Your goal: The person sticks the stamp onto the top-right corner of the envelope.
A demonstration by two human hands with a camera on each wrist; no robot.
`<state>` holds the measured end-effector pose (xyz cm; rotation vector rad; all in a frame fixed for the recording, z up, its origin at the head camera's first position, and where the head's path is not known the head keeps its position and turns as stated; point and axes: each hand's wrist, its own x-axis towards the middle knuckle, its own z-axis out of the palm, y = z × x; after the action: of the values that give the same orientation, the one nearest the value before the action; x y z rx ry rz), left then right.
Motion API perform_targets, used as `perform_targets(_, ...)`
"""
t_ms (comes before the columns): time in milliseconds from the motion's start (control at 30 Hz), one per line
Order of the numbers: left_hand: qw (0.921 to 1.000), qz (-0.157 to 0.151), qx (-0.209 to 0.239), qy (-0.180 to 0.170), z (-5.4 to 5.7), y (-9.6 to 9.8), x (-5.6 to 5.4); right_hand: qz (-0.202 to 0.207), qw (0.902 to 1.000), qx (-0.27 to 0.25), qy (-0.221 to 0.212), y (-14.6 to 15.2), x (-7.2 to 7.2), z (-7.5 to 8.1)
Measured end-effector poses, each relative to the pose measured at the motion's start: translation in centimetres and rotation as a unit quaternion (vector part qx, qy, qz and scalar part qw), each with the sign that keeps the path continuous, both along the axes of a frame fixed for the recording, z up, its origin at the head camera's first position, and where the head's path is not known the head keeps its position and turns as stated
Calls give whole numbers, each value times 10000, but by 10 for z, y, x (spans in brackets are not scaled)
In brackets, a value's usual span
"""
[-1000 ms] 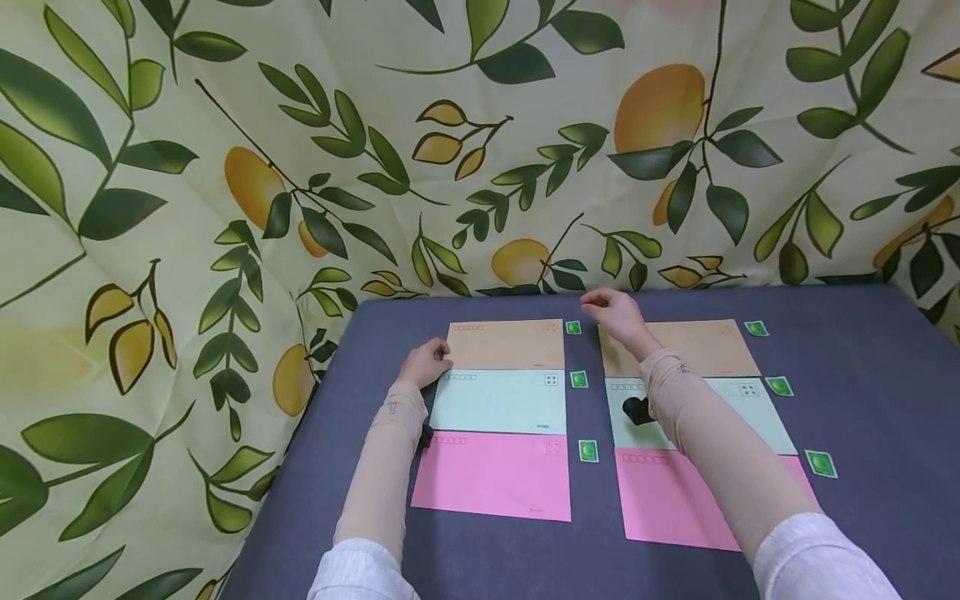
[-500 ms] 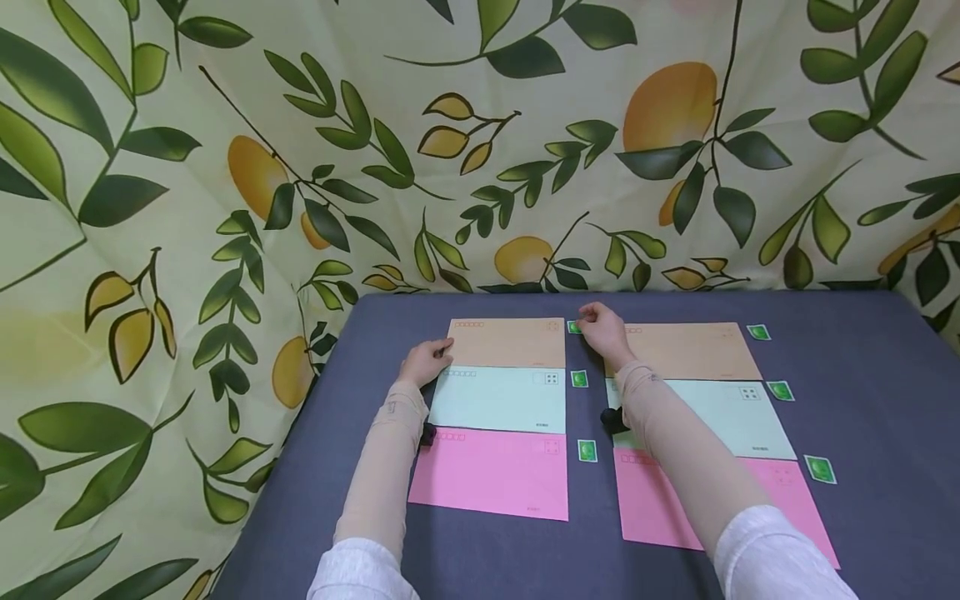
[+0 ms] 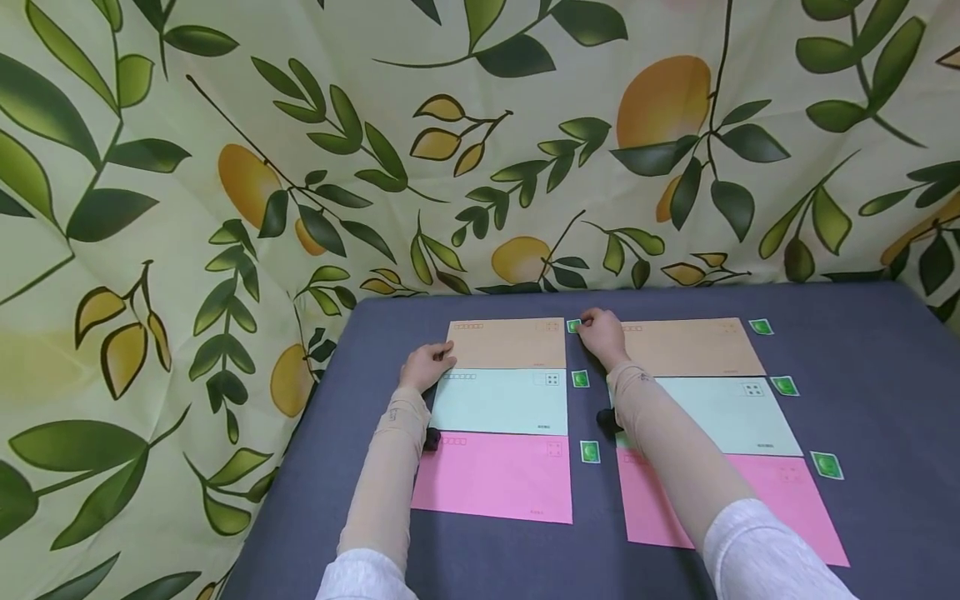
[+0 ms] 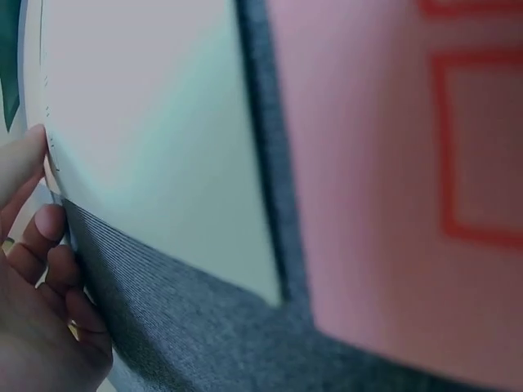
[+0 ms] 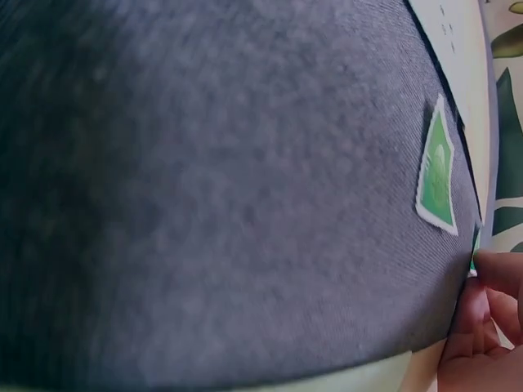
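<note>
Two columns of envelopes lie flat, each with a tan, a mint and a pink one. My left hand (image 3: 427, 365) rests at the left edge of the left tan envelope (image 3: 506, 343), thumb and fingertips right at its margin. In the left wrist view its lower fingers (image 4: 61, 265) are loosely bent beside the mint envelope (image 4: 155, 147). My right hand (image 3: 602, 335) is at the farthest green stamp (image 3: 573, 327) of the middle column, pinching its right edge. Only a sliver of that stamp shows in the right wrist view, beside the fingertips; the second stamp (image 5: 439, 175) lies nearer.
More green stamps (image 3: 784, 386) form a column right of the right-hand envelopes. The right forearm crosses over the right mint envelope (image 3: 727, 408) and pink envelope (image 3: 787, 500). A leaf-printed cloth (image 3: 450, 192) rises behind the dark blue table (image 3: 885, 375).
My right hand has moved left and down from above the tan envelope's corner to the far stamp. The left hand has stayed at the left tan envelope's edge.
</note>
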<state>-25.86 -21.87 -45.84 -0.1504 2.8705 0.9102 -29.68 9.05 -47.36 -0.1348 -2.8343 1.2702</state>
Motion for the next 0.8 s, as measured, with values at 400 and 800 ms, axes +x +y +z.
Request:
perform_targets(400, 9999, -3, 73, 126, -4, -2, -1, -100, 9999, 119, -49, -5, 3, -1)
perform_targets(800, 9999, -24, 80, 74, -3, -4, -3, -419, 9968, -665, -132, 1, -7, -2)
